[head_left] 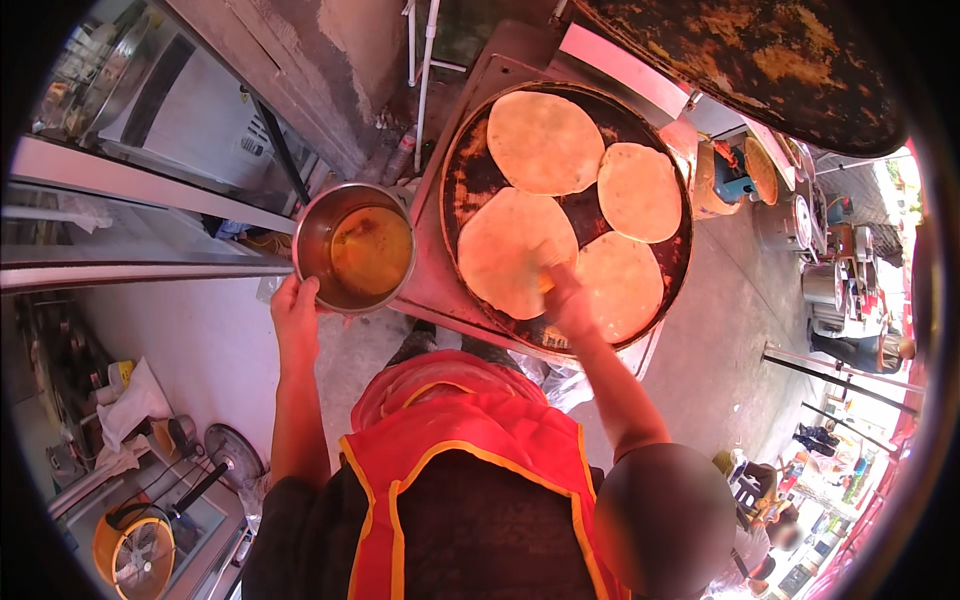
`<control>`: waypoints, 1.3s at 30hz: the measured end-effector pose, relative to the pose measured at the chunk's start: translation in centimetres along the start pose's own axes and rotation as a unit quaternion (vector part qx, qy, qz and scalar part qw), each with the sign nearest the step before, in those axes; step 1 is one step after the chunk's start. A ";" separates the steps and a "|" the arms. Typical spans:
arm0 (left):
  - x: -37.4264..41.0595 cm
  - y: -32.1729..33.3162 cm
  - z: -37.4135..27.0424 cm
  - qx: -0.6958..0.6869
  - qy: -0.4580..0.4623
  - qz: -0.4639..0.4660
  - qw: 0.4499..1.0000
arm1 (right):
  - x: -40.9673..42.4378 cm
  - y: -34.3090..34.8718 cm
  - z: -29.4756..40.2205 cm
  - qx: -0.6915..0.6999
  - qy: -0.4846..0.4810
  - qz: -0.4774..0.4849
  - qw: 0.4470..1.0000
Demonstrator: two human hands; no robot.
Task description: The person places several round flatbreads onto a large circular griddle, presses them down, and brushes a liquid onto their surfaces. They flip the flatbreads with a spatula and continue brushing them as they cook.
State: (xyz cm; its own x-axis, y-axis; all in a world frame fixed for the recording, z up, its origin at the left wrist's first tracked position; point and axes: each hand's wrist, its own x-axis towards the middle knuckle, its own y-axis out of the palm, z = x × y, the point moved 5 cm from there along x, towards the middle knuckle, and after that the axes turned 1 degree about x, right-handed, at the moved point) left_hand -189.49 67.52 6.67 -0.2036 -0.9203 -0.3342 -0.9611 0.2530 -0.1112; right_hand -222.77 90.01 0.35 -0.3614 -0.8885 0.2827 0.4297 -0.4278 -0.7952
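My left hand (295, 307) grips the rim of a steel pot (315, 232) with amber liquid (371, 251), probably oil, in its bottom. The pot is left of a round, blackened griddle pan (472, 176). My right hand (568, 304) is over the pan, closed around a blurred brush-like tool (545, 281); its exact kind is hard to tell. Its tip is at the front-left flatbread (502, 240). Three more pale flatbreads lie in the pan: one at the back (545, 142), one at the right (640, 193) and one at the front right (626, 289), partly behind my hand.
A scorched round lid (787, 67) is raised behind the pan at upper right. The pan sits in a metal stove top (427, 277). At left are a framed glass panel (150, 176) and a yellow fan (142, 551). Large pots (784, 221) and people are farther right.
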 end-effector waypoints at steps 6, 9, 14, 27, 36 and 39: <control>0.2 0.5 -0.4 0.002 0.018 -0.010 1.000 | 2.3 3.2 4.3 0.291 0.151 0.042 0.944; 0.3 1.9 -0.8 -0.003 0.025 0.000 1.000 | 6.2 5.0 -3.5 0.333 0.275 0.009 0.902; 0.7 3.4 -1.7 0.064 0.059 0.010 0.996 | 12.4 -2.5 -4.6 0.187 0.273 -0.169 0.929; 3.2 12.5 -3.9 0.195 0.168 0.022 0.966 | 16.5 -3.3 10.8 0.056 -0.055 -0.022 0.997; 3.8 13.7 -4.7 0.137 0.074 0.019 0.988 | 16.5 -4.5 -4.1 0.633 0.272 -0.174 0.703; 4.9 12.6 -3.4 0.176 0.090 0.008 0.980 | 15.9 -1.8 -11.9 0.592 0.332 -0.190 0.709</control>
State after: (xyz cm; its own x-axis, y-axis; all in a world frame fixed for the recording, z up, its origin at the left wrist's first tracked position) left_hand -203.22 65.15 6.86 -0.2777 -0.9451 -0.1724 -0.8400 0.3259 -0.4338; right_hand -239.11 78.65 -0.09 -0.7786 -0.5660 -0.2708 0.4485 -0.8038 0.3908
